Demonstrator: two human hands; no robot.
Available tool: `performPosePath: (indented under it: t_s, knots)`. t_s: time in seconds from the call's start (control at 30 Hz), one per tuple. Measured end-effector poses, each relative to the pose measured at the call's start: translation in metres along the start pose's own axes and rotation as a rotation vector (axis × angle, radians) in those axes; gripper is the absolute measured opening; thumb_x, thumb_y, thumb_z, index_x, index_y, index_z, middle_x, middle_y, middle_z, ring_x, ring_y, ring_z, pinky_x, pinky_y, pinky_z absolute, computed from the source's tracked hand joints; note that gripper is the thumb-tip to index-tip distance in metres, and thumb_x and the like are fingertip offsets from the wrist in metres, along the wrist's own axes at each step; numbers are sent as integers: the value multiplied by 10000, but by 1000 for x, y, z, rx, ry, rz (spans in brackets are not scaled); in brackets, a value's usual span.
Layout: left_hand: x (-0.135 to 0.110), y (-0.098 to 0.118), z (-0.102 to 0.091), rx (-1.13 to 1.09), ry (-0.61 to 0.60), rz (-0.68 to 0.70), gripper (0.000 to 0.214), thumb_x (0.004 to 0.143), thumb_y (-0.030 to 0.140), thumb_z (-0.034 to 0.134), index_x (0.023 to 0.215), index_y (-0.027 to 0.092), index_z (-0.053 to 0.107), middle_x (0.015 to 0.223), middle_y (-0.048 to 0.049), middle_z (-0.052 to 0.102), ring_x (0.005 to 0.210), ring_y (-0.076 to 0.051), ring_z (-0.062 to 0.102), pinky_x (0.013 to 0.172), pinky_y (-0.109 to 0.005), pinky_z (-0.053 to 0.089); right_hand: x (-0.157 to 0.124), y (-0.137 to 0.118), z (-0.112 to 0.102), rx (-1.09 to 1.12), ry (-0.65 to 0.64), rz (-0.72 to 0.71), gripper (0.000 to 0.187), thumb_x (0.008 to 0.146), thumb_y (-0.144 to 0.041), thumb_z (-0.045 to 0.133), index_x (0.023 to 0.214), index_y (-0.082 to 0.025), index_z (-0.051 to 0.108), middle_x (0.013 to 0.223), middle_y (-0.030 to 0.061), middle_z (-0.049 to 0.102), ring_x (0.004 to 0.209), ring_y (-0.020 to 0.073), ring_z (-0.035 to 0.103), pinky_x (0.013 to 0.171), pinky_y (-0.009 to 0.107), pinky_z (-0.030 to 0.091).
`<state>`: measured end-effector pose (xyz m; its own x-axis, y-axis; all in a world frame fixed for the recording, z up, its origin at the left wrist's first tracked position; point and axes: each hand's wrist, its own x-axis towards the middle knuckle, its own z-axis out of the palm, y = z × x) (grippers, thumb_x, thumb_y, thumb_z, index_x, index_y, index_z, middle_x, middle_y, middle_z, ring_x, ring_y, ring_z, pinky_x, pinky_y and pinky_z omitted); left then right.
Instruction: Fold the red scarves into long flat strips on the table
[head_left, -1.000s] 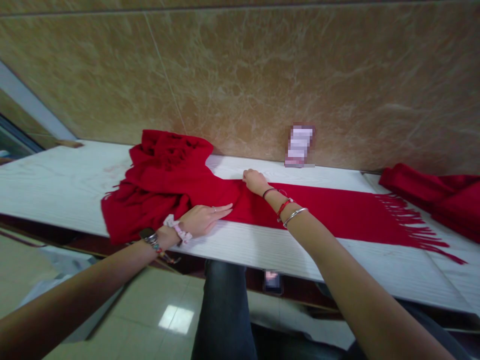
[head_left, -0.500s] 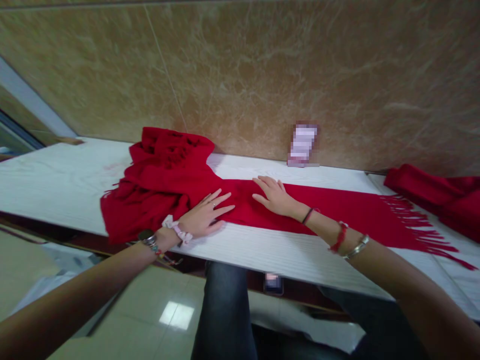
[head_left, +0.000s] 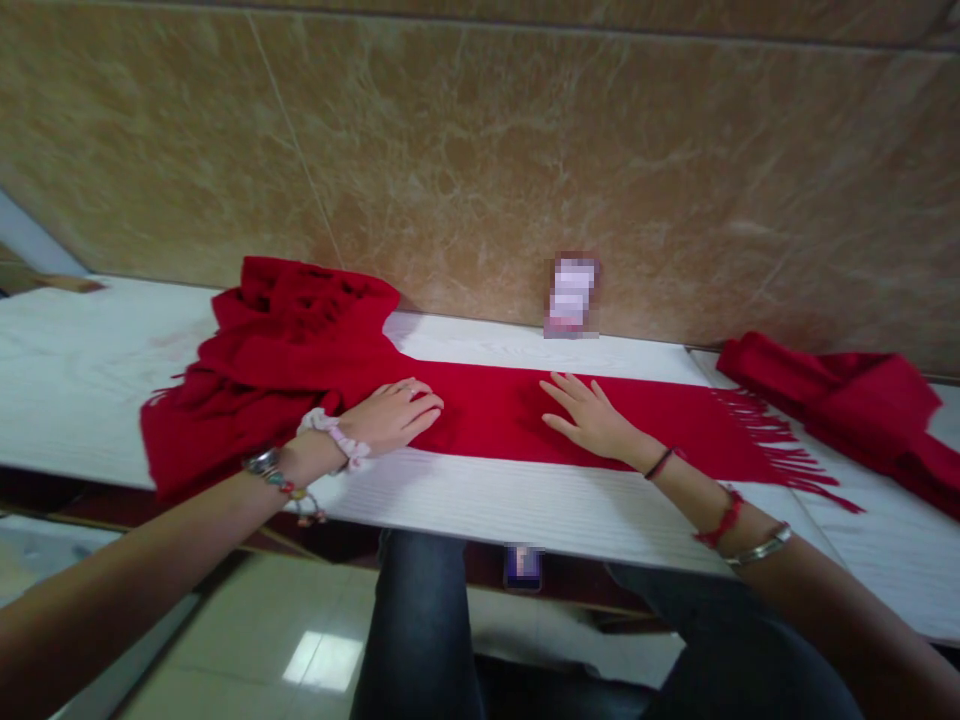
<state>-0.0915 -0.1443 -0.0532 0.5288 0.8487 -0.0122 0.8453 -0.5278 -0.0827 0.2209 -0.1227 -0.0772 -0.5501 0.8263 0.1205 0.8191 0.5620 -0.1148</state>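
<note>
A long red scarf (head_left: pixel 491 410) lies stretched out on the white table, its fringe (head_left: pixel 784 450) pointing right. Toward its left end the red cloth is bunched into a loose heap (head_left: pixel 277 350). Where the heap meets the flat strip rests my left hand (head_left: pixel 394 410), palm down, with fingers lightly bent and its thumb hidden. My right hand (head_left: pixel 592 415) lies on the middle of the flat strip, fingers spread and touching the cloth. Bare scarf shows between the two hands.
Another red cloth (head_left: pixel 847 390) lies folded at the right. A phone-shaped, blurred-out object (head_left: pixel 572 295) leans against the marble-patterned wall (head_left: pixel 450 150) behind the white table (head_left: pixel 480 495). Below the front edge is a second blurred object (head_left: pixel 523 567), near my legs (head_left: pixel 420 620).
My hands have moved farther apart along the scarf, the right one toward the fringe. My left fingers, spread before, are now more bent. The whole view has shifted, so things appear farther left.
</note>
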Motion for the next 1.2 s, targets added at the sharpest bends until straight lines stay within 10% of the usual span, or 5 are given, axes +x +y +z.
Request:
performPosePath:
  t_s: [0.13,0.27,0.67,1.03,1.2]
  knots:
    - [52,36,-3,-13,153,-68,453,913,381,218,1222,170,473,1337,-105,388,1250,-238,316,1008,-396,278,-2,11,-1,-8,4,134,595,881,-493,273,1377,-164,281,1454,114,208,1325,293,167,1013,560,209]
    - [90,63,17,-104,35,-164,503,890,486,247,1350,293,314,1462,-39,187,1323,-305,153,1009,-534,209,-2,21,4,-39,-53,122,576,883,-487,263,1370,-182,296,1445,101,240,1320,288,189,1004,576,212]
    - [93,65,24,-83,6,-169,512,895,485,221,1374,308,257,1462,-5,184,1328,-267,162,1029,-511,189,-77,147,-1,-138,68,462,481,895,-359,269,1312,-151,389,1380,150,360,1272,280,314,981,531,309]
    - [93,63,23,-105,15,-153,515,895,479,228,1369,284,280,1458,-26,193,1328,-275,157,1022,-519,189,-46,20,0,-6,14,28,541,892,-437,286,1363,-173,313,1438,113,257,1325,247,189,1034,496,225]
    - [93,63,23,-103,3,-153,519,896,483,216,1375,289,263,1461,-23,183,1328,-275,161,1026,-513,181,-67,48,2,-103,-37,73,507,910,-399,240,1368,-189,300,1445,110,236,1324,242,191,1015,511,238]
